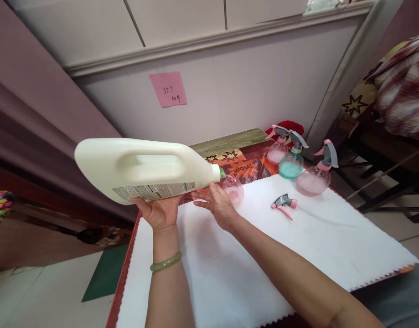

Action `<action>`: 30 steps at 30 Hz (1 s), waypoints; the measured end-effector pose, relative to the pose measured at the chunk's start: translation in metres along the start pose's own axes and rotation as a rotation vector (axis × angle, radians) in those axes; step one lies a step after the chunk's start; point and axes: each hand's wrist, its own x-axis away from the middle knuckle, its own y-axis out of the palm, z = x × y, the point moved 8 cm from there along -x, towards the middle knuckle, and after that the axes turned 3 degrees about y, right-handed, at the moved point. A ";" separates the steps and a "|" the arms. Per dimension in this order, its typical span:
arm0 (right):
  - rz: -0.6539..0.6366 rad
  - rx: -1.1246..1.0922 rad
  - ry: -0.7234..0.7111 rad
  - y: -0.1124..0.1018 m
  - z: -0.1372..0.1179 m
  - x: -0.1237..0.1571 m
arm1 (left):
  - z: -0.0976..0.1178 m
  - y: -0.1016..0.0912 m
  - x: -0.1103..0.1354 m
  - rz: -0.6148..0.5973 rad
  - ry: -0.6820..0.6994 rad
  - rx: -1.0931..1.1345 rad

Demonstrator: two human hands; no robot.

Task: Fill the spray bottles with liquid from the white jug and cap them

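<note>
A large cream-coloured detergent jug point(103, 159) lies tilted on its side in the air, its green spout point(222, 173) pointing right at the mouth of a pink spray bottle point(234, 191) that has no head on. My left hand point(161, 214) holds the jug from below, palm up under its labelled side. My right hand point(218, 205) supports the jug's neck with thumb and palm, its fingers stretched toward the left. Whether liquid is flowing cannot be made out. On the white cloth to the right lies a loose grey and pink spray head point(284, 204) with a clear tube.
Two more pink spray bottles point(276, 152) point(313, 182) and a teal one point(291, 164) stand at the back right of the table, heads on. A white cloth point(230, 273) covers the table. Behind is a white panel with a pink note point(168, 89).
</note>
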 end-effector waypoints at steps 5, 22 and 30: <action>0.002 -0.001 0.000 0.000 0.000 0.000 | 0.000 0.001 0.000 -0.008 -0.010 0.009; 0.011 0.015 0.005 -0.004 0.001 0.001 | -0.004 -0.005 -0.002 -0.009 -0.007 0.014; 0.010 0.014 0.000 -0.005 0.002 0.001 | -0.005 -0.003 -0.002 -0.041 -0.002 -0.013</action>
